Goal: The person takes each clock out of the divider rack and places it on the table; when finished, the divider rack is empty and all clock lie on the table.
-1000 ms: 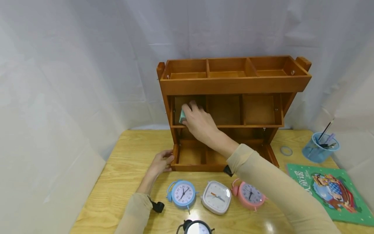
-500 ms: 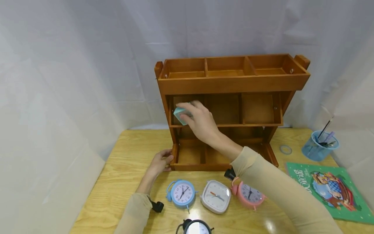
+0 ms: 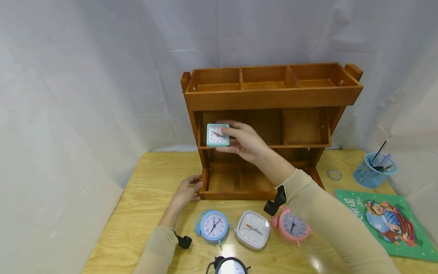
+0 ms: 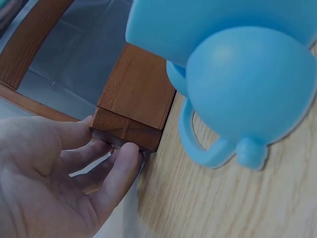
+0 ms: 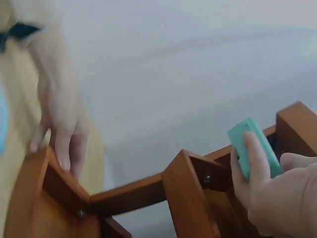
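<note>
My right hand (image 3: 248, 141) pinches a small square mint-green alarm clock (image 3: 213, 142). The white dial faces the head camera, and the clock is in front of the left compartment of the middle tier. In the right wrist view the clock's green casing (image 5: 255, 148) shows between thumb and fingers. My left hand (image 3: 187, 190) holds the lower left corner of a three-tier wooden shelf (image 3: 273, 99). In the left wrist view its fingertips lie against the corner of that shelf (image 4: 138, 94), beside a blue twin-bell alarm clock (image 4: 252, 84).
On the table before the shelf stand the blue clock (image 3: 213, 227), a white square clock (image 3: 253, 230), a pink clock (image 3: 293, 227) and a black clock (image 3: 230, 266), partly cut off. At right are a tape ring (image 3: 334, 175), a pen cup (image 3: 374, 171) and a green book (image 3: 386, 224).
My right hand has drawn the mint clock forward from the left middle compartment and turned its dial toward the head camera. The left hand stays at the shelf corner.
</note>
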Action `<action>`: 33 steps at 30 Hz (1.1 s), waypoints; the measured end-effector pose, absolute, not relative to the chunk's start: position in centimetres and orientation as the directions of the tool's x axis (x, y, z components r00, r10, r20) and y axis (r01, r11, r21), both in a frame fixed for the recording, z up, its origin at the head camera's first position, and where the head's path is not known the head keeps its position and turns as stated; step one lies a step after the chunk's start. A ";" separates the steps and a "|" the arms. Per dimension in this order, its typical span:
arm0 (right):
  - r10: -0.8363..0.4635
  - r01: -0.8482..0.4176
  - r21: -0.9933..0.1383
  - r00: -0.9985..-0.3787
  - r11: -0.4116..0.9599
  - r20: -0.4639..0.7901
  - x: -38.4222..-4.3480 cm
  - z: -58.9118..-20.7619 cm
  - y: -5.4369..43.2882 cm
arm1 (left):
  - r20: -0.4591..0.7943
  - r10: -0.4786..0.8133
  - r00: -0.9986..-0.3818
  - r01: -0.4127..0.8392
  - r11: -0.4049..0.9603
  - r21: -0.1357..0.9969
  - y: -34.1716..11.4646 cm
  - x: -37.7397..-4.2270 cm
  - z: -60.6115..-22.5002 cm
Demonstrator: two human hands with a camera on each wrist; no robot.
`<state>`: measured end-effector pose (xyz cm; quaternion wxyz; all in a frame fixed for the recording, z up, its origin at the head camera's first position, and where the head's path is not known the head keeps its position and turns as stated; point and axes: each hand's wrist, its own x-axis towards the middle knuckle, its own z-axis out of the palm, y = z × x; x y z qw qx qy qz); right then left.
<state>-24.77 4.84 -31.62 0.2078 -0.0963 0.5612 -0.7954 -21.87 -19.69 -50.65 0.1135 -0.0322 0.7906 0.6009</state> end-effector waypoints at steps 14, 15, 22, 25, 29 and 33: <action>-0.578 0.385 -0.809 -0.813 -0.444 -0.070 -23.5 -30.3 6.3 | -0.227 0.071 -0.971 -0.199 0.285 0.938 -20.4 -21.9 -50.6; -0.591 0.389 -0.809 -0.804 -0.440 -0.065 -23.3 -30.1 6.5 | -0.231 0.069 -0.971 -0.202 0.285 0.937 -20.5 -21.9 -50.6; -0.678 0.321 -0.894 -0.734 -0.313 -0.026 -21.4 -29.2 9.4 | -0.218 0.090 -0.972 -0.184 0.287 0.940 -20.6 -21.8 -50.1; -0.729 0.227 -0.959 -0.684 -0.171 -0.032 -20.2 -30.0 11.6 | -0.219 0.100 -0.971 -0.183 0.288 0.940 -20.7 -21.6 -49.7; -0.821 0.103 -0.995 -0.566 0.013 -0.069 -18.5 -33.1 14.7 | -0.224 0.106 -0.969 -0.185 0.296 0.937 -20.7 -21.1 -49.4; -0.893 0.032 -0.990 -0.428 0.137 -0.137 -16.5 -37.0 17.2 | -0.228 0.099 -0.969 -0.188 0.308 0.933 -20.8 -20.7 -49.3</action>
